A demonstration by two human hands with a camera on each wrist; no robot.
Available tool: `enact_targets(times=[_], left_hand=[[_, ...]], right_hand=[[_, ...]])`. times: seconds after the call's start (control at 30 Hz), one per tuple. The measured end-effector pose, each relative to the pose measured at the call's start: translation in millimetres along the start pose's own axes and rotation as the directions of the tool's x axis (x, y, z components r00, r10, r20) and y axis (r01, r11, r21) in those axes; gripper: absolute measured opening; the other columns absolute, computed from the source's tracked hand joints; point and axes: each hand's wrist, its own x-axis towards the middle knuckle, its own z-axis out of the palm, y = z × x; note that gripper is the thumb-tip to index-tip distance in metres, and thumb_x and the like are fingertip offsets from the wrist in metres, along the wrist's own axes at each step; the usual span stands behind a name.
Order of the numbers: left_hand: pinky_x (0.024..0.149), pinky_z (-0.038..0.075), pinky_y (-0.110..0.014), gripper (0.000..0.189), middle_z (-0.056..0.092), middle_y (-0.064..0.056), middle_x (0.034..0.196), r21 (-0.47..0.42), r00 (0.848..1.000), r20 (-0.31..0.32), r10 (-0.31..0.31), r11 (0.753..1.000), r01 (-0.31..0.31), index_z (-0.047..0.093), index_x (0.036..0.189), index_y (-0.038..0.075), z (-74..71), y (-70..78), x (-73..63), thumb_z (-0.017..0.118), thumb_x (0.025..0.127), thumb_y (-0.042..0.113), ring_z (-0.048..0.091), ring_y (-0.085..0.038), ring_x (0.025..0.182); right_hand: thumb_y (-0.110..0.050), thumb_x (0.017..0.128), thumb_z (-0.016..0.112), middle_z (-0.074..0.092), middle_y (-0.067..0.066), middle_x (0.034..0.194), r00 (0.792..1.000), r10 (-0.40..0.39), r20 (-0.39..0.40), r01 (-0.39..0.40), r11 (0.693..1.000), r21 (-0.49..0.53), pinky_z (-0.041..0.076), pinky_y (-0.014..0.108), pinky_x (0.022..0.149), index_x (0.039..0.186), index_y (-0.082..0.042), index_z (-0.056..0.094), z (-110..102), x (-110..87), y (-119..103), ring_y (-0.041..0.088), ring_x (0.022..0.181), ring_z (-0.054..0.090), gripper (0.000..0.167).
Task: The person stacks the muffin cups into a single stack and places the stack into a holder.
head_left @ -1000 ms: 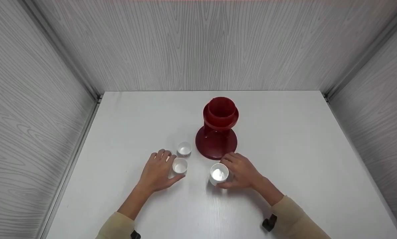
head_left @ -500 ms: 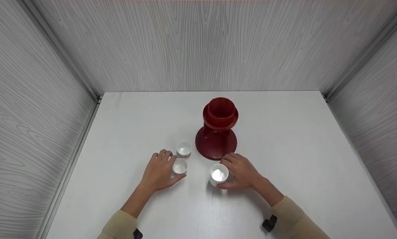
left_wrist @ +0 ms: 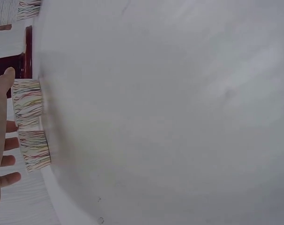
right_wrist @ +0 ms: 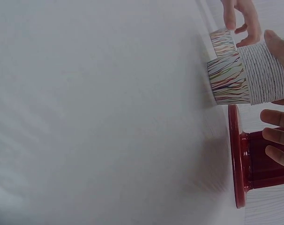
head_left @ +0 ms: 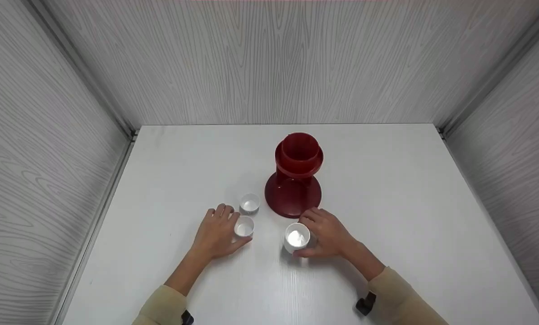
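Head view: left hand (head_left: 215, 232) has thumb and fingers round the near paper cup (head_left: 244, 227), upright on the white counter (head_left: 386, 180); far paper cup (head_left: 250, 204) just beyond it. Right hand (head_left: 327, 234) grips the cup stack (head_left: 297, 238), upright, right of those cups, near the red stand (head_left: 288, 197).

Gripped in the right hand (head_left: 325, 234), paper-looking cup stack (right_wrist: 257, 77) — smooth low, ridged above; just beyond grip, glossy plastic-looking red stand (head_left: 292, 198) — beneath, smooth tabletop (head_left: 404, 194), soft sheen.
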Motion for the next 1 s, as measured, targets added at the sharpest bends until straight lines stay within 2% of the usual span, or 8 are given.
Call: enact_targets(times=[0.1, 0.13, 0.27, 0.53, 1.0], left_hand=[[0.089, 0.054, -0.044, 0.071, 0.068, -0.01, 0.113, 0.046, 0.998, 0.036, -0.048, 0.998, 0.046, 0.069, 0.113, 0.007, 40.7, -2.0, -4.1, 0.07, 0.084, 0.072, 0.06, -0.028, 0.11], [0.09, 0.054, -0.044, 0.071, 0.068, -0.01, 0.114, 0.054, 0.998, 0.046, -0.044, 0.998, 0.041, 0.069, 0.113, 0.007, 43.6, -3.3, -4.9, 0.069, 0.085, 0.073, 0.061, -0.028, 0.111], [0.091, 0.055, -0.044, 0.071, 0.069, -0.011, 0.115, 0.047, 0.998, 0.054, -0.018, 0.999, 0.016, 0.071, 0.113, 0.006, 44.0, -4.6, -5.4, 0.067, 0.087, 0.073, 0.063, -0.028, 0.113], [0.093, 0.055, -0.046, 0.07, 0.069, -0.014, 0.117, 0.004, 0.996, 0.077, -0.035, 0.999, 0.035, 0.071, 0.115, 0.006, 44.5, -1.2, -3.9, 0.068, 0.088, 0.071, 0.062, -0.03, 0.116], [0.097, 0.055, -0.045, 0.07, 0.068, -0.013, 0.122, 0.012, 0.997, 0.074, -0.034, 0.999, 0.033, 0.07, 0.118, 0.007, 43.6, 2.9, -5.5, 0.066, 0.09, 0.071, 0.062, -0.03, 0.122]], right_hand=[[-0.071, 0.075, 0.08, 0.069, -0.002, 0.106, 0.993, 0.061, 0.1, -0.057, 0.998, -0.038, 0.058, 0.033, 0.087, 0.108, -0.017, 0.067, 25, -21.7, 24, 0.015, 0.099, 0.063, 0.065], [-0.072, 0.074, 0.081, 0.069, -0.002, 0.107, 0.991, 0.077, 0.112, -0.072, 0.996, -0.048, 0.058, 0.034, 0.088, 0.109, -0.018, 0.068, 25, -22.2, 24, 0.015, 0.1, 0.063, 0.066], [-0.074, 0.074, 0.08, 0.069, -0.004, 0.107, 0.986, 0.1, 0.135, -0.093, 0.994, -0.06, 0.058, 0.032, 0.091, 0.108, -0.019, 0.068, 22, -20.6, 21, 0.014, 0.101, 0.063, 0.066], [-0.074, 0.075, 0.079, 0.07, -0.003, 0.108, 0.987, 0.09, 0.132, -0.082, 0.995, -0.061, 0.059, 0.033, 0.092, 0.11, -0.019, 0.068, 22, -20.6, 21, 0.014, 0.101, 0.064, 0.067], [-0.074, 0.076, 0.078, 0.069, -0.003, 0.108, 0.989, 0.079, 0.126, -0.072, 0.996, -0.06, 0.058, 0.033, 0.09, 0.11, -0.018, 0.067, 21, -19.7, 21, 0.014, 0.101, 0.063, 0.066]])
